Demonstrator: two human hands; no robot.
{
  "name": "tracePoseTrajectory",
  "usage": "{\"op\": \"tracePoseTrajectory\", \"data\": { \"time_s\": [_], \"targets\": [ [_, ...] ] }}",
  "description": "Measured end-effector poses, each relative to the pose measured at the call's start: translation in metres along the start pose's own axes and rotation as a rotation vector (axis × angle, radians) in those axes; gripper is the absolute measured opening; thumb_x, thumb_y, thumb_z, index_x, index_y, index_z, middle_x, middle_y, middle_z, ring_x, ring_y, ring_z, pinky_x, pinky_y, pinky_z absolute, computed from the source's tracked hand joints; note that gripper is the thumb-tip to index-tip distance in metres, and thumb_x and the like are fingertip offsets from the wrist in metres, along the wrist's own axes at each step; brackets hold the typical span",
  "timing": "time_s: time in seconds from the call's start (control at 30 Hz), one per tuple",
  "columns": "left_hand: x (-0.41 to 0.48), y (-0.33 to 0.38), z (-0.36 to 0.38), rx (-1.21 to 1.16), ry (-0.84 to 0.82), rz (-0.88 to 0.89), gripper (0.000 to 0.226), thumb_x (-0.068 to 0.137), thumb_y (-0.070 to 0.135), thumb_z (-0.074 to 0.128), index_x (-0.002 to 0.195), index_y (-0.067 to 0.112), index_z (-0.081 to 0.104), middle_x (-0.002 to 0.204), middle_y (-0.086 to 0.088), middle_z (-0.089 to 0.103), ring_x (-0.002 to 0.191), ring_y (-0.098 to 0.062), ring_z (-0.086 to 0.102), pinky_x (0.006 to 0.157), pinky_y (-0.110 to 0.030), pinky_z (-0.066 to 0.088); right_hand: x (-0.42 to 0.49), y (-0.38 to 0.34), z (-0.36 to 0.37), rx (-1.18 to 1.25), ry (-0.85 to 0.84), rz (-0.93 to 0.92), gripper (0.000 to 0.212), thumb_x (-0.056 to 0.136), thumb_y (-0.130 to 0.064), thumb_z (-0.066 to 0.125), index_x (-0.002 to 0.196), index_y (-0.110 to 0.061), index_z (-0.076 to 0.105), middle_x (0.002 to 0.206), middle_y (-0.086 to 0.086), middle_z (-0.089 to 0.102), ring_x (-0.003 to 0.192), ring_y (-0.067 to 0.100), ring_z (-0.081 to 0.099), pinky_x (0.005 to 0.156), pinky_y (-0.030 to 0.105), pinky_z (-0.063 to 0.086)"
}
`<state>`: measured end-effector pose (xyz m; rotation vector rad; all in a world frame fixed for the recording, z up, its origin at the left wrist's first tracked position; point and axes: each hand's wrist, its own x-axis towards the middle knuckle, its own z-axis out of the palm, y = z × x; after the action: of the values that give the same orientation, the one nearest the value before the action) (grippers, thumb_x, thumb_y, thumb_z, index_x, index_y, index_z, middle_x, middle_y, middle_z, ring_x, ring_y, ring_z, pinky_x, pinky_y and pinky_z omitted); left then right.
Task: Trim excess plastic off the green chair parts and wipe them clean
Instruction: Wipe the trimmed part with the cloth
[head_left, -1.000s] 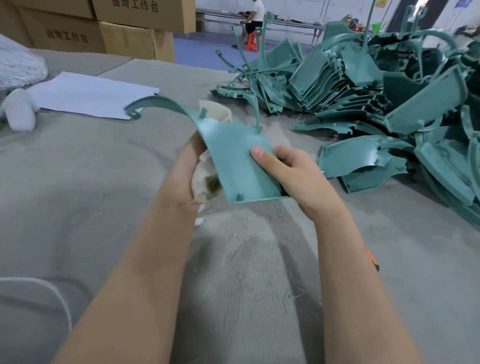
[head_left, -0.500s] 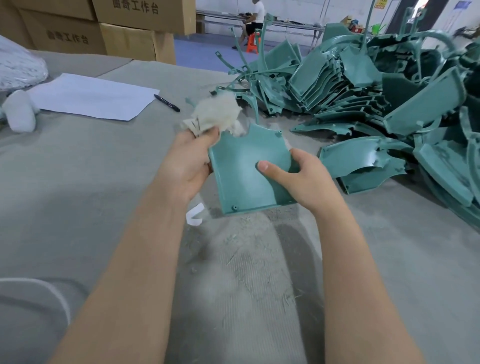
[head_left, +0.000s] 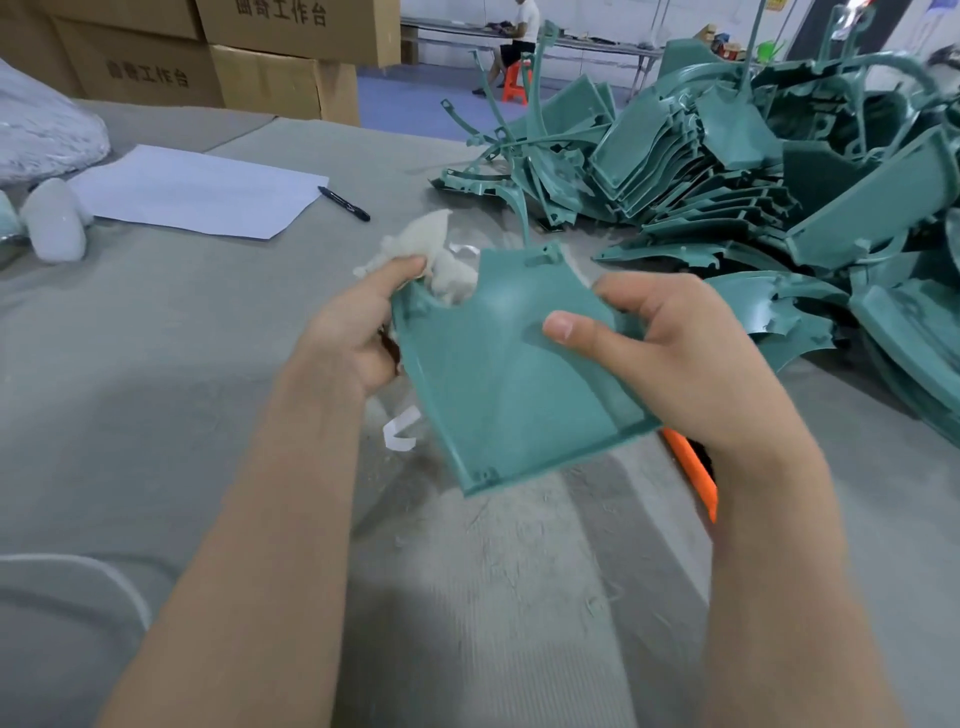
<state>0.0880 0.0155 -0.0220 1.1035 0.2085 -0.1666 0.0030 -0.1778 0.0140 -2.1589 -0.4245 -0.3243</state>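
A flat green chair part with a raised rim and a notched top edge is held above the grey table between both hands. My left hand pinches a whitish rag against the part's upper left corner. My right hand grips the part's right edge, thumb pressed on its face. An orange-handled tool lies on the table under my right wrist, mostly hidden.
A big heap of green chair parts fills the right and back right. White paper and a black pen lie at the left. Cardboard boxes stand behind. A white plastic strip and shavings lie below the part.
The part was turned over and lowered, its curved arm no longer sticking up. My left hand brought the rag from under the part to its top left corner.
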Motion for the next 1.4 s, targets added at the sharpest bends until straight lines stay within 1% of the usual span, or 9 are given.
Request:
{"op": "tracePoseTrajectory", "data": {
  "time_s": [0.1, 0.17, 0.3, 0.4, 0.6, 0.73, 0.87, 1.2, 1.4],
  "targets": [
    [0.0, 0.001, -0.003, -0.142, -0.054, -0.01, 0.034, 0.101, 0.031, 0.045, 0.116, 0.007, 0.065, 0.108, -0.011, 0.069, 0.082, -0.021, 0.068, 0.06, -0.032, 0.06, -0.004, -0.005, -0.001, 0.037, -0.089, -0.061, 0.044, 0.084, -0.041, 0.069, 0.077, 0.001, 0.061, 0.072, 0.02, 0.06, 0.06, 0.033, 0.053, 0.05, 0.039, 0.039],
    [-0.001, -0.001, -0.002, -0.244, -0.101, 0.006, 0.047, 0.103, 0.033, 0.038, 0.091, 0.005, 0.075, 0.088, -0.011, 0.074, 0.072, -0.021, 0.071, 0.054, -0.032, 0.059, -0.003, -0.005, 0.003, 0.015, -0.071, -0.05, 0.044, 0.084, -0.042, 0.069, 0.073, 0.0, 0.061, 0.068, 0.019, 0.057, 0.054, 0.025, 0.046, 0.05, 0.036, 0.036],
    [0.005, 0.0, -0.011, -0.463, 0.028, 0.124, 0.037, 0.104, 0.028, 0.029, 0.086, 0.013, 0.057, 0.075, -0.003, 0.068, 0.06, -0.014, 0.064, 0.055, -0.024, 0.052, 0.003, 0.004, 0.003, 0.404, 0.241, 0.095, 0.019, 0.09, -0.037, 0.063, 0.088, -0.019, 0.069, 0.075, -0.004, 0.072, 0.068, 0.007, 0.065, 0.062, 0.024, 0.051],
    [0.012, 0.002, -0.011, -0.691, 0.172, 0.178, 0.035, 0.099, 0.002, 0.025, 0.074, 0.012, 0.048, 0.082, -0.005, 0.056, 0.058, -0.014, 0.055, 0.054, -0.022, 0.043, 0.013, 0.011, 0.022, 0.717, 0.257, 0.292, 0.041, 0.09, -0.044, 0.059, 0.115, -0.012, 0.059, 0.095, 0.001, 0.075, 0.088, 0.014, 0.072, 0.08, 0.025, 0.057],
    [0.004, -0.007, 0.018, -0.567, 0.15, 0.099, 0.03, 0.1, 0.002, 0.034, 0.078, 0.005, 0.055, 0.066, -0.011, 0.066, 0.057, -0.021, 0.065, 0.052, -0.03, 0.055, 0.031, 0.013, 0.068, 0.983, 0.571, 0.425, 0.013, 0.099, -0.032, 0.051, 0.095, -0.02, 0.055, 0.094, -0.003, 0.068, 0.085, 0.016, 0.069, 0.065, 0.025, 0.058],
    [-0.002, -0.015, 0.031, -0.491, 0.082, 0.074, 0.036, 0.106, 0.026, 0.033, 0.127, 0.011, 0.058, 0.12, -0.004, 0.067, 0.108, -0.022, 0.066, 0.096, -0.033, 0.05, 0.03, 0.022, 0.06, 1.32, 0.675, 0.389, 0.023, 0.098, -0.039, 0.052, 0.099, -0.019, 0.061, 0.087, -0.007, 0.075, 0.085, 0.011, 0.072, 0.067, 0.029, 0.058],
    [0.0, -0.018, 0.023, -0.423, 0.149, 0.062, 0.036, 0.106, 0.032, 0.031, 0.086, 0.018, 0.057, 0.078, 0.001, 0.065, 0.063, -0.012, 0.066, 0.072, -0.027, 0.058, 0.034, 0.026, 0.053, 1.306, 0.682, 0.378, 0.028, 0.099, -0.04, 0.049, 0.1, -0.015, 0.062, 0.088, -0.006, 0.075, 0.087, 0.012, 0.072, 0.082, 0.037, 0.059],
    [0.012, -0.016, 0.001, 0.025, 0.462, 0.384, 0.035, 0.103, 0.034, 0.04, 0.076, 0.017, 0.056, 0.078, 0.001, 0.062, 0.078, -0.018, 0.062, 0.084, -0.039, 0.053, 0.025, 0.042, 0.026, 1.383, 0.703, 0.486, 0.018, 0.099, -0.024, 0.054, 0.096, -0.008, 0.063, 0.078, 0.0, 0.076, 0.072, 0.016, 0.074, 0.06, 0.033, 0.06],
    [-0.007, -0.023, 0.04, -0.078, 0.101, 0.312, 0.026, 0.105, 0.026, 0.038, 0.112, 0.006, 0.053, 0.097, -0.007, 0.066, 0.082, -0.02, 0.065, 0.085, -0.041, 0.053, 0.029, 0.037, 0.056, 0.802, 0.629, 0.438, 0.028, 0.102, -0.03, 0.045, 0.081, -0.017, 0.059, 0.073, -0.008, 0.067, 0.07, 0.01, 0.064, 0.06, 0.024, 0.055]
  ]
}}
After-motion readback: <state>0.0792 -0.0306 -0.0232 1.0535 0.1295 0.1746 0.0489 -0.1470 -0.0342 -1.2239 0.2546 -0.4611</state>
